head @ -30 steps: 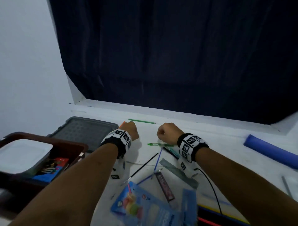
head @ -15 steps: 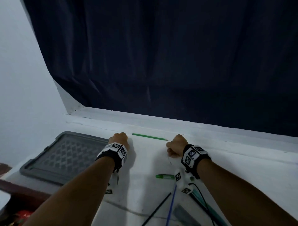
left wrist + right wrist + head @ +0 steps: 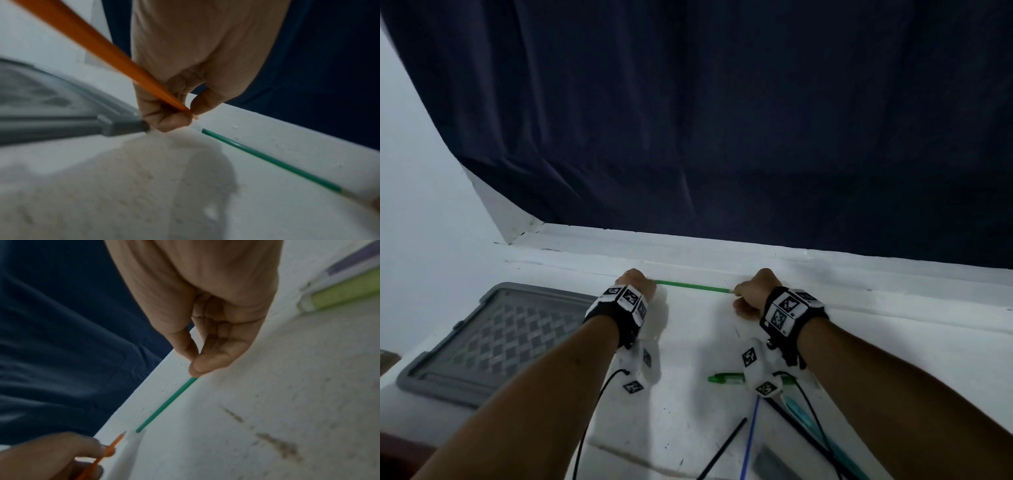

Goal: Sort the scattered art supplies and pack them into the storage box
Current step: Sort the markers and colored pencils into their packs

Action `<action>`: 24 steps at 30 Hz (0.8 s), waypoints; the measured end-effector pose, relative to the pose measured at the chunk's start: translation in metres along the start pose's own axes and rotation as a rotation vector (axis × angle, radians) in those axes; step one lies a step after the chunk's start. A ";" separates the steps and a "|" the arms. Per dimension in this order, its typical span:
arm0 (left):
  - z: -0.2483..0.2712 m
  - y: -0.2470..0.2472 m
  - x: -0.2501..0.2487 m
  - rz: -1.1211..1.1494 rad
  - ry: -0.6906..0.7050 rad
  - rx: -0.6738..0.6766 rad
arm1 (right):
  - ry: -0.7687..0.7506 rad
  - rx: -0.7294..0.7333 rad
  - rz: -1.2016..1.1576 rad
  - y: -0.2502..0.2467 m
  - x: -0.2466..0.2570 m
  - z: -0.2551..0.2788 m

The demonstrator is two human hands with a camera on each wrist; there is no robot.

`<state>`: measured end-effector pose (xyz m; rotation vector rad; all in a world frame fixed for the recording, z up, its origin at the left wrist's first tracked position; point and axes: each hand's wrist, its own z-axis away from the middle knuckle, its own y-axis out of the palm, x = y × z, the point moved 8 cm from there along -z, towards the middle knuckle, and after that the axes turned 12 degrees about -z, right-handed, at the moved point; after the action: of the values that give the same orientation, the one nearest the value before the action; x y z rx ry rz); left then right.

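Observation:
A thin green pencil (image 3: 693, 287) (image 3: 267, 158) (image 3: 167, 404) lies on the white table along its far edge. My right hand (image 3: 756, 291) (image 3: 194, 365) pinches its right, sharpened end between thumb and forefinger. My left hand (image 3: 637, 282) (image 3: 185, 113) is at the pencil's left end, apart from it. That hand is curled round an orange pencil (image 3: 92, 43) (image 3: 96, 462) whose tip points at the green one. The storage box is out of view.
A grey patterned lid (image 3: 510, 329) (image 3: 61, 113) lies left of my left hand. Near my right forearm lie a green pen (image 3: 724, 378), a black stick (image 3: 722, 448), a blue pencil (image 3: 751, 438) and a grey ruler (image 3: 774, 466). A dark curtain (image 3: 722, 120) hangs behind the table.
Both hands have moved forward to the table's far edge. My right hand has reached the green pencil's end and closed on it. The view has tilted up, losing the box.

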<state>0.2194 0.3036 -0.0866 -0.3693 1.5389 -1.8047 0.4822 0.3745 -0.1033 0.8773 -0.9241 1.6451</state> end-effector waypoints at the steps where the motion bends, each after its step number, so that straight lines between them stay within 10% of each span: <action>1: -0.003 0.005 -0.001 0.073 -0.008 0.033 | 0.018 -0.009 -0.047 0.002 -0.002 0.000; 7: -0.063 0.053 0.014 0.378 -0.098 0.142 | 0.040 -0.053 -0.114 0.007 -0.005 -0.002; 24: -0.046 0.051 0.004 0.306 -0.020 0.116 | -0.009 -0.045 -0.036 0.017 0.001 0.001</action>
<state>0.2046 0.3335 -0.1466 -0.0891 1.3856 -1.6343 0.4656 0.3706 -0.1050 0.8666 -0.9433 1.5848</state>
